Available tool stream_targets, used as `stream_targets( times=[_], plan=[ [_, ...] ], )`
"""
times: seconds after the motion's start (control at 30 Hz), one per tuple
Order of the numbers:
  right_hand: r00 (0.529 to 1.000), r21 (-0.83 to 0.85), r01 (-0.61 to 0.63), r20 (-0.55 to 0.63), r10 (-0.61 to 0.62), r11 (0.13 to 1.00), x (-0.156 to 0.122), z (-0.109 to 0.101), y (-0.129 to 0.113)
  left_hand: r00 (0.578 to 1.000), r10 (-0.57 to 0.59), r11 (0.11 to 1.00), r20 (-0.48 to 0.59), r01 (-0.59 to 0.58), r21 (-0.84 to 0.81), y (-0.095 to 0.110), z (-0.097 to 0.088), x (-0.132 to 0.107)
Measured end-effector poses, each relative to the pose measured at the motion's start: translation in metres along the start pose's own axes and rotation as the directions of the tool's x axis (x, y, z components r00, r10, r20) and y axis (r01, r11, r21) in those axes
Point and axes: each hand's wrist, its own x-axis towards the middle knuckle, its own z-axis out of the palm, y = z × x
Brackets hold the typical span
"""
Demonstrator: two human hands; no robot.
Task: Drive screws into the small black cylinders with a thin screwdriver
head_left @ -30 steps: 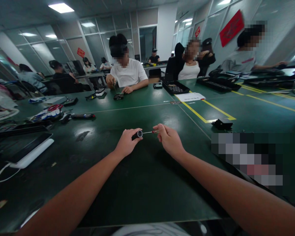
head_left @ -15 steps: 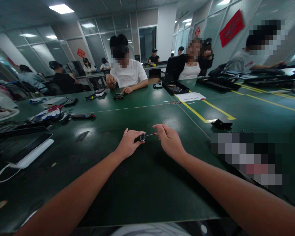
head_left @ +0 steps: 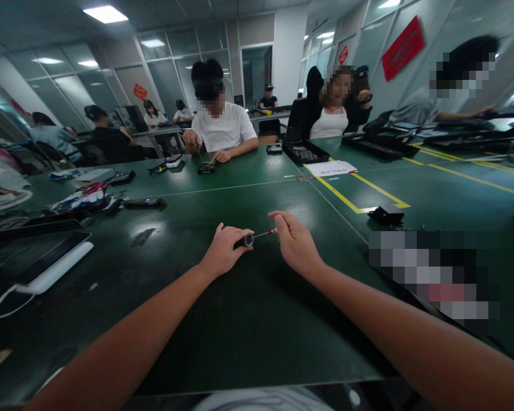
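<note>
My left hand (head_left: 223, 251) is closed around a small dark cylinder (head_left: 248, 240), whose round end with a pale ring faces me and to the right. Its other end is hidden by my fingers. In my right hand (head_left: 298, 242) is a thin screwdriver (head_left: 273, 231) with a red part near its grip; most of the handle is inside the hand. The slim metal shaft points left, and its tip meets the cylinder's ringed end or lies just beside it; I cannot tell which. Both hands are low over the middle of the green table (head_left: 240, 325).
On the left lie a white strapped device (head_left: 64, 265), a black pen-like tool (head_left: 144, 202) and a pile of gloves and tools (head_left: 92, 197). A small black part (head_left: 386, 215) sits at right, above a blurred patch. Across the table, a person in white (head_left: 225, 128) works beside a black tray (head_left: 305, 152).
My right hand has shifted slightly, with its index finger raised a little off the screwdriver. My left hand and the cylinder stay nearly still. A co-worker at the back right has raised an arm.
</note>
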Motion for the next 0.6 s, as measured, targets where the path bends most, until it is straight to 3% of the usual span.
stream_targets(
  times=[0.27,0.5,0.6],
  plan=[
    [1.0,0.098,-0.001,-0.02,0.003,0.995,-0.0019,0.0044,0.0002,0.992,-0.047,0.997,-0.119,0.04,-0.058,-0.003,0.0011,0.0005],
    [1.0,-0.005,0.022,-0.021,-0.022,1.0,-0.0036,0.0011,-0.0055,0.991,-0.064,0.997,-0.116,0.059,-0.043,-0.0002,0.0,0.0004],
    [0.999,0.036,-0.007,-0.042,0.008,0.999,-0.0028,0.0038,-0.0011,0.99,-0.073,0.997,-0.123,0.067,-0.047,0.0004,-0.0008,0.0005]
  ],
)
